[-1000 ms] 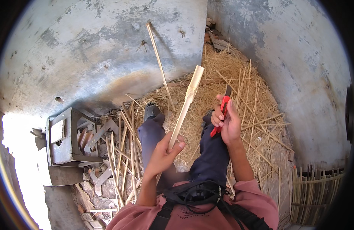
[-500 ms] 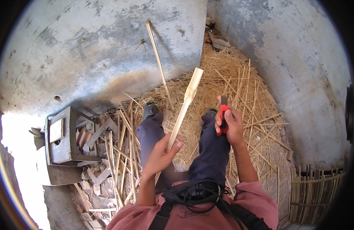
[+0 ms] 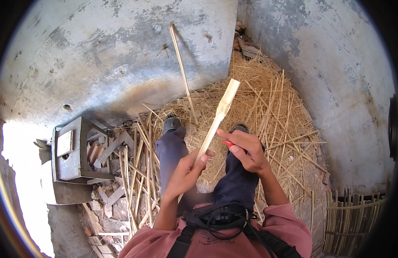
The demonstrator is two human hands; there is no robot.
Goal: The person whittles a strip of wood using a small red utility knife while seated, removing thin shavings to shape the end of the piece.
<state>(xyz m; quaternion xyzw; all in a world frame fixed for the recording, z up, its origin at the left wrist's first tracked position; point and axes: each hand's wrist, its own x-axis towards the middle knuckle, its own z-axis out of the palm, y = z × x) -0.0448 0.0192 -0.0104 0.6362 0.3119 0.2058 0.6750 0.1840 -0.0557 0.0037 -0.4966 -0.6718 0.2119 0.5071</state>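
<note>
Head view: the left hand (image 3: 187,172) is clenched around the lower part of a pale bamboo stick (image 3: 218,116), which rises from the grip and slants up and to the right, its squared far end standing over the straw pile (image 3: 267,99). The right hand (image 3: 246,150) is wrapped around a red-handled knife (image 3: 227,143); only a short stretch of red handle shows past the fingers, just beside the stick's midsection, and the blade is hidden, so contact between blade and stick cannot be confirmed. The stick lies between both hands, above the person's dark trousers (image 3: 173,150). It appears light and stiff, with a narrowed neck near the far end that looks like the weakest point and likely to snap under side load; the shaved faces look smooth and may slip. The sound place to hold it is low on the thicker lower shaft, where the left hand sits. To the left stands a small grey wooden stool (image 3: 72,150) with scrap wood pieces around it and loose bamboo strips (image 3: 138,163) near the left leg. A long thin cane (image 3: 181,71) leans against the far concrete wall (image 3: 100,51). A bundle of upright slats (image 3: 354,215) stands at the near right.
</note>
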